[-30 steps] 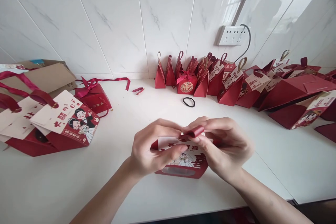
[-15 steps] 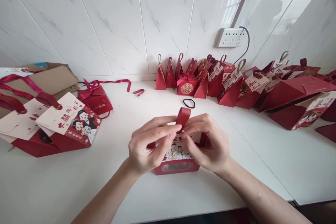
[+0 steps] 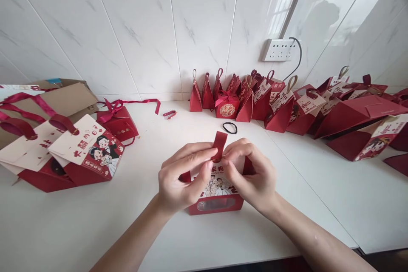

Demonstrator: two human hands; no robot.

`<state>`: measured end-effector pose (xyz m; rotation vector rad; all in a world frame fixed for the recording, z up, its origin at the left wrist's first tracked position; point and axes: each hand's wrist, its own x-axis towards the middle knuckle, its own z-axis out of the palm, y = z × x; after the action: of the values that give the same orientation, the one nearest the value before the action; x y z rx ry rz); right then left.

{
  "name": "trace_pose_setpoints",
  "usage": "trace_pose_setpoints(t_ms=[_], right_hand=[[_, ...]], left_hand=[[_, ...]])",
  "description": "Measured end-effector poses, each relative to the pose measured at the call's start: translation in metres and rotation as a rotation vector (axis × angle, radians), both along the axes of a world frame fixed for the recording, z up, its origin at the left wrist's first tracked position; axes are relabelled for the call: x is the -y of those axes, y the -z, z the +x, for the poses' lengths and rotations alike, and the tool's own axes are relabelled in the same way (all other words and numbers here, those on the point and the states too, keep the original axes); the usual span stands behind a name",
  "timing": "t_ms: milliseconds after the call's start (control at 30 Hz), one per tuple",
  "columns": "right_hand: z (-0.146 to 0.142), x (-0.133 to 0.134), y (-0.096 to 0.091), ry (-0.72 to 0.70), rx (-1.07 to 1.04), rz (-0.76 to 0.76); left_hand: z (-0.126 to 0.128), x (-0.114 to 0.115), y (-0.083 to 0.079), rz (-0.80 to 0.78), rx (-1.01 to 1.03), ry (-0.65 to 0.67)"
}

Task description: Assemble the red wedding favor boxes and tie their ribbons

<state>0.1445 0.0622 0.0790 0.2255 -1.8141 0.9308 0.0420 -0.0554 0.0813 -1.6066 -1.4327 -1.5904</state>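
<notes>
In front of me a red and white gift box (image 3: pixel 219 205) stands on the white table, with a cartoon couple and an oval clear window on its front. A red ribbon loop (image 3: pixel 219 142) rises from the box's top. My left hand (image 3: pixel 186 174) pinches that ribbon from the left, thumb and fingers pressed together. My right hand (image 3: pixel 250 172) is closed beside it, its fingertips pinched at the ribbon's base; whatever lies between them is too small to make out. Both hands cover the box's upper sides.
Several finished boxes (image 3: pixel 279 110) with loops line the wall and right side. At left are white-topped boxes (image 3: pixel 86 144), a bow-tied red box (image 3: pixel 117 123) and an open carton (image 3: pixel 70 97). A black hair tie (image 3: pixel 230 127) and short red strap (image 3: pixel 169 114) lie behind my hands.
The ribbon loop has turned and looks flatter, leaning slightly right. My fingertips have shifted a little at its base, the right ones parting from the left. The view has tilted slightly up.
</notes>
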Motion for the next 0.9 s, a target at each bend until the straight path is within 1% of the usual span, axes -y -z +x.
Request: trace_pose_setpoints(t_ms=[233,500,667,733,800,900], right_hand=[[0.000,-0.001,0.005,-0.049,-0.009,-0.002],[-0.003,-0.001,0.008,-0.017,-0.023,0.038],[0.000,-0.006,0.013,-0.056,0.003,0.042],[0.001,-0.011,0.016,-0.067,0.025,0.023],[-0.001,-0.017,0.019,-0.018,0.062,-0.038],[-0.006,-0.026,0.023,0.112,0.123,-0.109]], left_hand=[[0.000,0.000,0.001,0.007,-0.004,-0.010],[-0.001,0.000,0.002,0.026,0.019,-0.002],[0.003,-0.001,0.002,0.050,0.023,-0.018],[0.001,-0.001,0.002,0.091,0.021,-0.071],[-0.005,0.000,0.002,0.148,-0.012,-0.167],[-0.026,0.004,0.002,0.267,-0.148,-0.387]])
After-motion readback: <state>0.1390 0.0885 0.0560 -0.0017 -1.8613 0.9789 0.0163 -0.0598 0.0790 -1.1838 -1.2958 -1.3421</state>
